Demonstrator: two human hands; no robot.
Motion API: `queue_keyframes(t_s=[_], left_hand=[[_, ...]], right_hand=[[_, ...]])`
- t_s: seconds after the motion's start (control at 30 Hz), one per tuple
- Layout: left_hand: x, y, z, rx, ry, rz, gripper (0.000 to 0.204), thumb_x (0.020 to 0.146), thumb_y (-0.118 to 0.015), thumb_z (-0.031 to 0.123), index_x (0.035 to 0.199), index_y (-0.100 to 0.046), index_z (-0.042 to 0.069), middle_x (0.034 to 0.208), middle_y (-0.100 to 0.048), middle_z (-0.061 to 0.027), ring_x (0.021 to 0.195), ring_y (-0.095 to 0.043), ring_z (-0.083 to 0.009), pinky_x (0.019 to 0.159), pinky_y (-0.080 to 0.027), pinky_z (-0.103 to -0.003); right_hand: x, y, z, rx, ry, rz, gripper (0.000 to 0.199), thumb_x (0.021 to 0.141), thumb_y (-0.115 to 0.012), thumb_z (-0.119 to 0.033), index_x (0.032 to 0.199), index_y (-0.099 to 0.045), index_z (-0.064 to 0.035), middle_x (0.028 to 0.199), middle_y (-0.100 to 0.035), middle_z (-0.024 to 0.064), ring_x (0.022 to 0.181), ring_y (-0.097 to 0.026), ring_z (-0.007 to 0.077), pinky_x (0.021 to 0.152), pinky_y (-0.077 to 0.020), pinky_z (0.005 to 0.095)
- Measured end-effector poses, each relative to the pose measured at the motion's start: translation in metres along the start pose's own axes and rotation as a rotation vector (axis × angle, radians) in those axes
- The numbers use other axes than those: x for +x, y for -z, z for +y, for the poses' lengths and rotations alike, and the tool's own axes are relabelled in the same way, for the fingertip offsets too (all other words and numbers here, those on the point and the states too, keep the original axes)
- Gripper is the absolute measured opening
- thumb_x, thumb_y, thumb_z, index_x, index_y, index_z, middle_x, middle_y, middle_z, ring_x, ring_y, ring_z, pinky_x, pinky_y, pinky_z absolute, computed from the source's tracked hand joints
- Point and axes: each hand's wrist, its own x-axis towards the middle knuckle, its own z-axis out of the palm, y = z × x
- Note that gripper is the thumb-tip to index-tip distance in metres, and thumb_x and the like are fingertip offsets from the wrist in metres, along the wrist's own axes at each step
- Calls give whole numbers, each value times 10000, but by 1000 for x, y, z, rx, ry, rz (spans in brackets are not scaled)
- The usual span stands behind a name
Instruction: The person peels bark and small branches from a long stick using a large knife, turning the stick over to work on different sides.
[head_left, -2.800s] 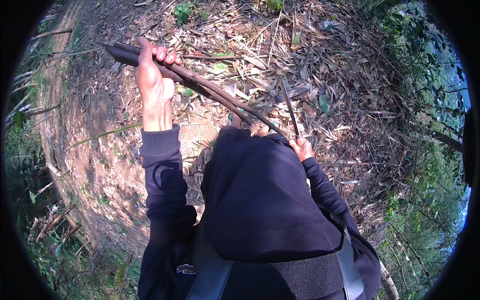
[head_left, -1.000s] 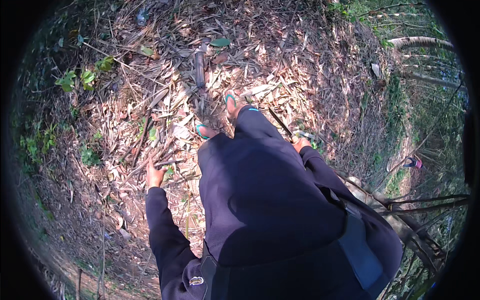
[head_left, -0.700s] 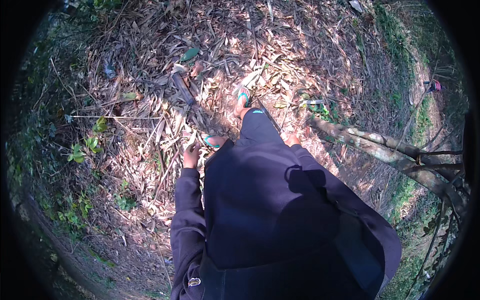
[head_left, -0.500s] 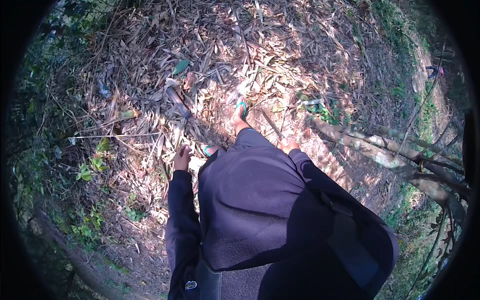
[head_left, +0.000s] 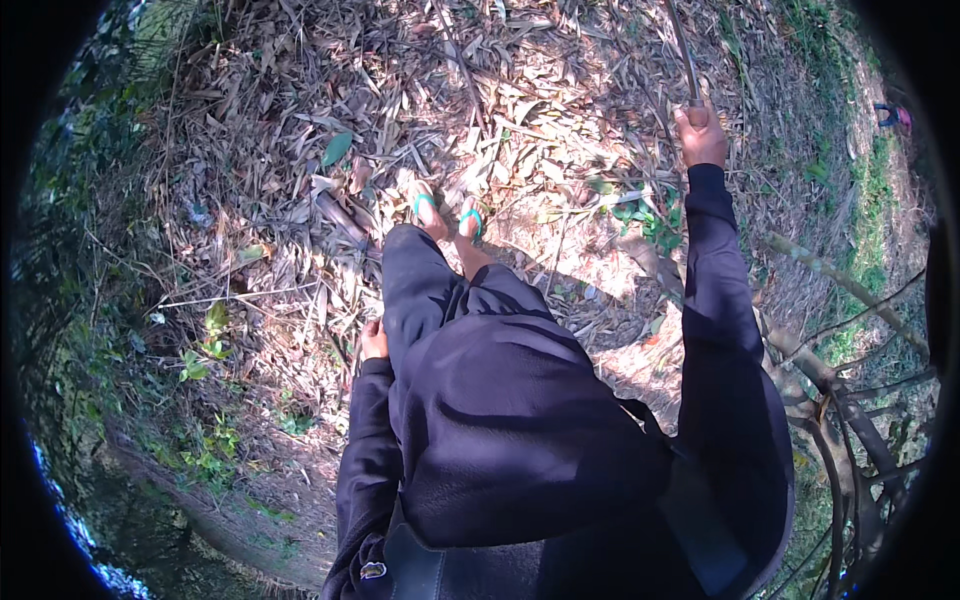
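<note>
My right hand (head_left: pixel 699 138) is stretched far forward on the right, its fingers closed round the handle of a machete (head_left: pixel 684 55). The long, narrow blade points away from me, and its tip runs to the upper edge of the view. Low beside my left thigh hangs my left hand (head_left: pixel 374 341), fingers loosely bent and apart, with nothing seen in it. Part of its palm is hidden. Dry leaf litter (head_left: pixel 300 350) lies on the ground nearest to it.
Both feet, in green-strapped sandals (head_left: pixel 425 203), stand on leaf-strewn ground. A cut piece of wood (head_left: pixel 341 220) lies ahead of them. Thick branches (head_left: pixel 845 285) spread at the right, partly behind my right arm. Green plants (head_left: pixel 205 350) grow on the left. A thin stick (head_left: pixel 240 297) lies there too.
My right hand has swung the machete forward and up to the right, away from my thigh. My left foot has stepped forward beside the right. The left hand has dropped slightly back.
</note>
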Motion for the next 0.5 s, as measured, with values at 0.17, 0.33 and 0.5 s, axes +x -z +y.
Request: queue_keyframes(t_s=[0.17, 0.33, 0.5], left_hand=[[64, -58, 110, 64, 277, -86, 282, 911, -574, 240, 1003, -634, -19, 850, -670, -96, 763, -623, -155, 711, -488, -279], [210, -116, 165, 574, -98, -201, 362, 869, -591, 304, 993, -636, -34, 849, -678, -141, 788, -648, -219, 759, -496, -320], [371, -232, 209, 471, -144, -344, 367, 866, -580, 337, 1010, -644, 6, 911, -675, -173, 859, -662, -253, 771, -498, -343]], right_hand=[[-54, -75, -8, 859, -476, -122, 246, 868, -617, -148, 1068, -550, -20, 583, -519, 35, 424, -517, 111, 359, -401, 249], [-133, -142, -49, 958, -1017, -308, 177, 858, -644, -161, 975, -571, -51, 537, -463, -6, 345, -406, 87, 329, -354, 249], [-139, -233, -28, 895, -1221, -552, 200, 867, -655, -201, 956, -545, -60, 543, -455, -17, 386, -419, 74, 357, -332, 234]])
